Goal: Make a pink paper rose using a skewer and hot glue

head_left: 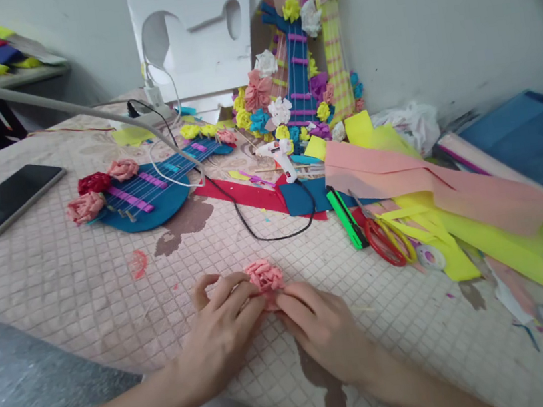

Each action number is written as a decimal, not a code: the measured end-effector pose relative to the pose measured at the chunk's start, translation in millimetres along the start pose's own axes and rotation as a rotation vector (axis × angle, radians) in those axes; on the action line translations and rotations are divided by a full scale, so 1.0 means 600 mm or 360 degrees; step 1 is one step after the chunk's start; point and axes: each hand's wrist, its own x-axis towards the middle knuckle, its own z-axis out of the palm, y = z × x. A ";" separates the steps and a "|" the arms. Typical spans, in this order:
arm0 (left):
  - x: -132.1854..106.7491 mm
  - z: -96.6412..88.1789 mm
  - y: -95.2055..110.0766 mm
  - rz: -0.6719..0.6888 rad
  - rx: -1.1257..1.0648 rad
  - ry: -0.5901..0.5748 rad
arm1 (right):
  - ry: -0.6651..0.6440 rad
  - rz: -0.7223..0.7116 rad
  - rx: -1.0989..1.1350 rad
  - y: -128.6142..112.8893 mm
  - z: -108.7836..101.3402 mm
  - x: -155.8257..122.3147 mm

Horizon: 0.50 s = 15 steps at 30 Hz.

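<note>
Both of my hands meet at a small pink paper flower (264, 276) low in the middle of the quilted cover (85, 283). My left hand (221, 332) pinches the flower from the left with its fingers curled. My right hand (319, 325) presses its fingertips against the flower's right side and base. The flower's ruffled top shows above my fingers; its underside is hidden.
A blue paper guitar (149, 194) with paper roses lies beyond, a phone (3, 199) at far left. A white glue gun (281, 156) with a black cord, a green cutter (347, 220), red scissors (383, 242) and pink and yellow paper sheets (431, 188) lie to the right. Decorated guitars (298, 72) lean on the wall.
</note>
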 end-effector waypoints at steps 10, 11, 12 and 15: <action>0.001 -0.011 0.010 -0.0052 0.0055 0.0017 | -0.0105 -0.0098 -0.0005 0.002 0.006 0.005; 0.001 -0.011 0.012 -0.0067 0.0076 0.0039 | -0.0098 -0.0099 -0.0006 0.001 0.006 0.005; 0.002 -0.011 0.014 -0.0078 0.0096 0.0058 | -0.0086 -0.0098 -0.0006 0.001 0.006 0.004; 0.002 -0.007 0.016 -0.0115 0.0131 0.0122 | -0.0049 -0.0100 0.0002 0.000 0.007 0.003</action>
